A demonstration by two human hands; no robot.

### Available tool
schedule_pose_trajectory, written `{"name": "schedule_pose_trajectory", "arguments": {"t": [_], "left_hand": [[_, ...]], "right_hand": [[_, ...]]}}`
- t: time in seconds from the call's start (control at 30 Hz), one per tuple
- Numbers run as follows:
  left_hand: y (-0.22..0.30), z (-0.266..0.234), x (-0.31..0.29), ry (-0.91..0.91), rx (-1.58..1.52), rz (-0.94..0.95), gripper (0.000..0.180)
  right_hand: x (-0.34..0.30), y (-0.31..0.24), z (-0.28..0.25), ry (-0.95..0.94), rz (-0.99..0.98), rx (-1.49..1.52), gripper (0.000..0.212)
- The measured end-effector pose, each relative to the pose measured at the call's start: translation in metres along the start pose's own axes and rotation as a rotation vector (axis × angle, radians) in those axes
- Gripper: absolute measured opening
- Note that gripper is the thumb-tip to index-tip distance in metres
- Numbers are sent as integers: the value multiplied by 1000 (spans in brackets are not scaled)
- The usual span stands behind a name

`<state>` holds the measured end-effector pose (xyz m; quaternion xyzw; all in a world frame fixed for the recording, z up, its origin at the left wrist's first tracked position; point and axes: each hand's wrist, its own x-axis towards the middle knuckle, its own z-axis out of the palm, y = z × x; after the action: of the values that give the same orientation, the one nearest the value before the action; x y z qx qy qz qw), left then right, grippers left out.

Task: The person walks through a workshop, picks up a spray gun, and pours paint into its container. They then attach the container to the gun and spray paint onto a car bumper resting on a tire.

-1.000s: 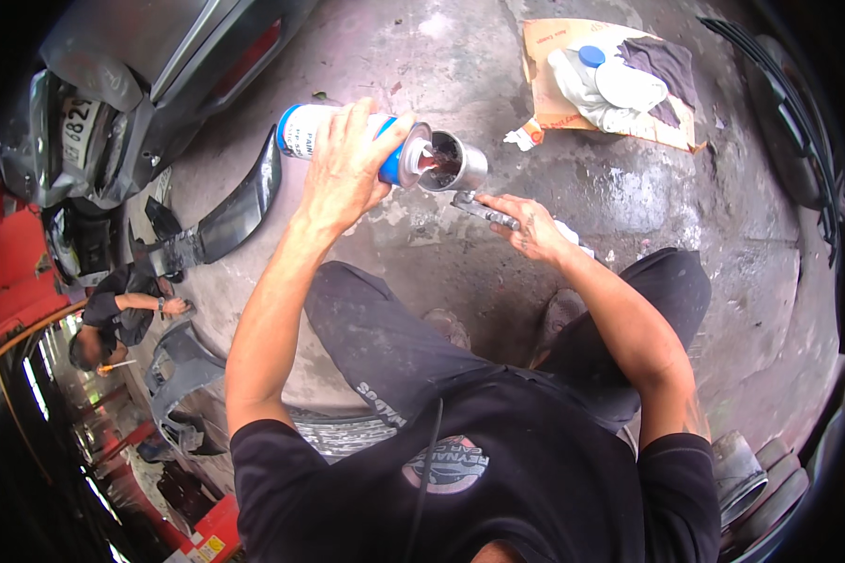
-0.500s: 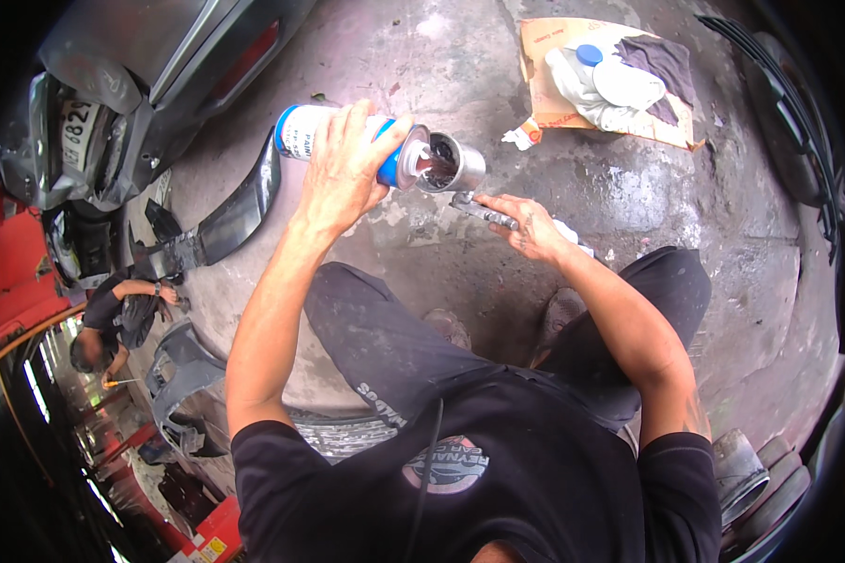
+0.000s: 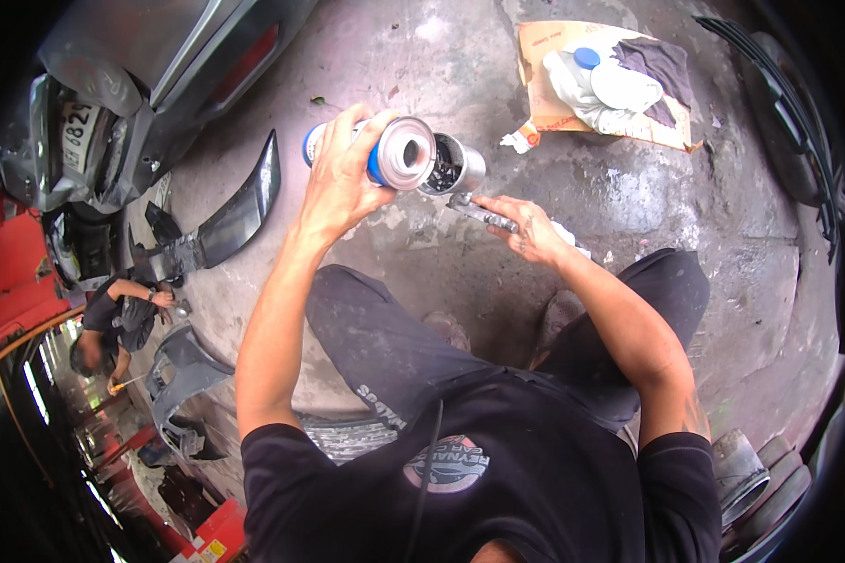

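My left hand point(image 3: 343, 178) is wrapped round a blue-and-white metal can point(image 3: 407, 155), tilted so that its round mouth shows. Just right of the can's rim is an open silver metal cup point(image 3: 469, 169) with dark liquid and streaks inside. The cup sits on a metal spray gun point(image 3: 482, 214), which my right hand point(image 3: 532, 233) holds with fingers closed round it. Part of the gun is hidden behind that hand. No stream of liquid shows between can and cup.
On the floor at far right, a cardboard sheet point(image 3: 535, 70) bears a white bag point(image 3: 568, 94), a blue cap point(image 3: 587, 58) and a dark cloth point(image 3: 643, 56). A black curved car part point(image 3: 239, 220) lies left. A co-worker point(image 3: 127, 314) crouches there near a grey bumper point(image 3: 174, 375).
My left hand has turned the can so its mouth faces me more. The dark stream running into the cup has stopped. My right hand has stayed nearly still.
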<state>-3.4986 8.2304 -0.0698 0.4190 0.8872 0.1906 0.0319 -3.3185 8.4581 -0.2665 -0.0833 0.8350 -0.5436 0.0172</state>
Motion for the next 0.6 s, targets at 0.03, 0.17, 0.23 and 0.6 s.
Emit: {"name": "schedule_pose_trajectory", "arguments": {"t": [0.03,0.17,0.23,0.6], "left_hand": [[-1,0,-1,20,-41,-18,93],[-6,13,-5,120,-367,-89,91],[-16,23,-10,159,-541,-158,91],[-66,177,57,523,-931,-380,86]], "right_hand": [[0,-1,-1,-1,2,1,77],[-1,-3,-6,22,-1,10,81],[-1,-8,-8,32,-2,54,81],[-17,-31,-41,208,116,5,58]]}}
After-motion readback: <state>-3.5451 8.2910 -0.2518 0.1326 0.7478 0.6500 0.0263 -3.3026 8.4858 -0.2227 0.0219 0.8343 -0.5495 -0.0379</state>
